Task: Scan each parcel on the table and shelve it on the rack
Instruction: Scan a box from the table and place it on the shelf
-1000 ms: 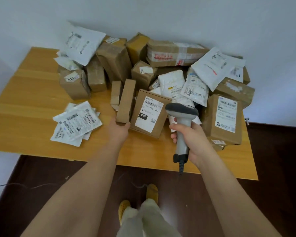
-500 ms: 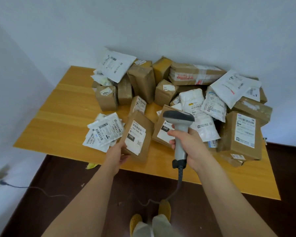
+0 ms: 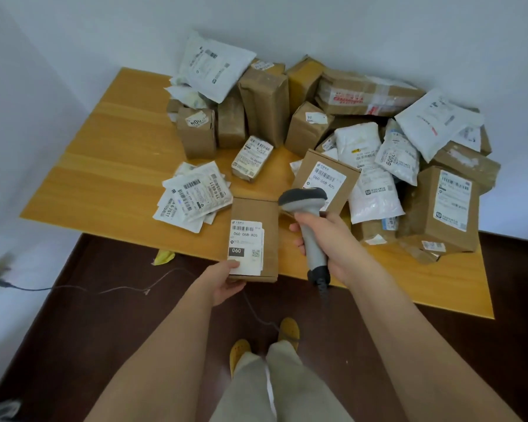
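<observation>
Holding one parcel (image 3: 254,239), one scanner (image 3: 310,226).

Lighting even, soft, diffuse; shadows faint. No glare. Wide-angle bowing at edges. Motion blur at far left; centre sharp, labels legible.

Matt brown cardboard box (image 3: 254,239) with white paper label (image 3: 245,246), glossy orange wood table (image 3: 110,166), grey plastic scanner (image 3: 308,220).

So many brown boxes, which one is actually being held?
The flat cardboard box with the "060" label, gripped by the left hand at the table's near edge; the others lie untouched.
</observation>
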Demonstrator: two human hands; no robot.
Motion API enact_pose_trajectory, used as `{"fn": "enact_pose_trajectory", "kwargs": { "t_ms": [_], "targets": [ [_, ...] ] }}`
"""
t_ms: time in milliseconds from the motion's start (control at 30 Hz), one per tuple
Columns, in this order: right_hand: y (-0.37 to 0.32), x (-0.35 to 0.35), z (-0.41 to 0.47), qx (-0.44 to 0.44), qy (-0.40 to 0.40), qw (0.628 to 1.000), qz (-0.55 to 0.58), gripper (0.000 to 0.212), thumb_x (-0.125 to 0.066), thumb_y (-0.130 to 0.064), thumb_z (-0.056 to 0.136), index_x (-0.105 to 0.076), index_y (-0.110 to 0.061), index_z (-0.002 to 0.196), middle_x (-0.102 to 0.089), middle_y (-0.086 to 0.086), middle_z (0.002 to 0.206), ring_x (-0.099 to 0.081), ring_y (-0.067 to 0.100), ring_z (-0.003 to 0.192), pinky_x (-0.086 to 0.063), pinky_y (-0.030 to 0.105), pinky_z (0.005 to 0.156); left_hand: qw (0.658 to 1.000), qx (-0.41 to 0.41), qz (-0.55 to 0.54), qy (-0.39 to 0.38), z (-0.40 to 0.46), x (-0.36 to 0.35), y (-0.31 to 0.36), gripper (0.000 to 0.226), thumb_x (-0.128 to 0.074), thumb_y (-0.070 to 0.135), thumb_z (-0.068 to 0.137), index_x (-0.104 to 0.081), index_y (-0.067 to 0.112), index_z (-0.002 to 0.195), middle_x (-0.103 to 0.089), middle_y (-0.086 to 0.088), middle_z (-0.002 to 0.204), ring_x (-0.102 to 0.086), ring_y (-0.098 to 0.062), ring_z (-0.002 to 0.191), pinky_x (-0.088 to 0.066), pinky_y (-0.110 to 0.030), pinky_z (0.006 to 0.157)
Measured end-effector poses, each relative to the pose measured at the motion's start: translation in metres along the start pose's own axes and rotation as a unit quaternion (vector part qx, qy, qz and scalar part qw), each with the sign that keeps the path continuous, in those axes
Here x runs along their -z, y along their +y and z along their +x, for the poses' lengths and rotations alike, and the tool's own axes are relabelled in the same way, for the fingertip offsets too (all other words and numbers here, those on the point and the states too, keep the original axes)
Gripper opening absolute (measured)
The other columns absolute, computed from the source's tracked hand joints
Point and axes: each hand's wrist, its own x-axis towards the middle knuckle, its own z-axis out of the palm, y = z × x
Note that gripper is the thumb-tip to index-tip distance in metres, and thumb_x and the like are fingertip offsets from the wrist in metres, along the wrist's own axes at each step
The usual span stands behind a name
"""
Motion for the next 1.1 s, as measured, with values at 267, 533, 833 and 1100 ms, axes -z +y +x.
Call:
{"fn": "enact_pose_trajectory", "kwargs": {
  "t_ms": [267,533,833,1100],
  "targets": [
    [-0.004,-0.001,-0.026,-0.004,-0.066,0.997,-0.026,0.024,-0.059,-0.024,0.098,-0.058,-0.006,0.115,-0.059,0.013,0.103,-0.063,0.011,0.057,-0.052,0.026,0.056,1.0,-0.013,0.02,0.02,0.015,-0.018,-0.021,0.038,-0.055,0.011,0.098,-0.047,-0.001,0.133,-0.055,-0.017,0.132,-0.058,-0.031,0.105,-0.054,-0.041,0.09],
    [-0.007,0.0,-0.048,-0.004,-0.054,0.998,-0.026,0.029,-0.057,-0.025,0.1,-0.059,-0.002,0.117,-0.062,0.015,0.101,-0.061,0.012,0.054,-0.051,0.025,0.053,0.992,-0.005,0.117,0.048,0.012,-0.039,-0.027,0.045,-0.048,0.035,0.101,-0.039,0.015,0.141,-0.045,-0.014,0.138,-0.064,-0.03,0.083,-0.052,-0.034,0.061],
    [-0.012,0.008,-0.066,0.01,-0.047,0.999,0.002,0.032,-0.056,-0.024,0.1,-0.058,0.002,0.118,-0.063,0.015,0.096,-0.058,0.013,0.053,-0.05,0.025,0.053,0.988,-0.004,0.143,0.06,0.012,-0.044,-0.029,0.047,-0.045,0.039,0.102,-0.038,0.015,0.142,-0.045,-0.014,0.14,-0.064,-0.028,0.076,-0.053,-0.036,0.069],
    [-0.013,0.014,-0.079,0.032,-0.047,0.998,0.027,0.033,-0.056,-0.023,0.1,-0.057,0.005,0.117,-0.062,0.015,0.094,-0.057,0.014,0.053,-0.048,0.026,0.053,0.984,-0.004,0.161,0.073,0.01,-0.045,-0.028,0.047,-0.046,0.039,0.101,-0.037,0.016,0.142,-0.046,-0.014,0.138,-0.064,-0.028,0.076,-0.052,-0.034,0.06]
  ]
}}
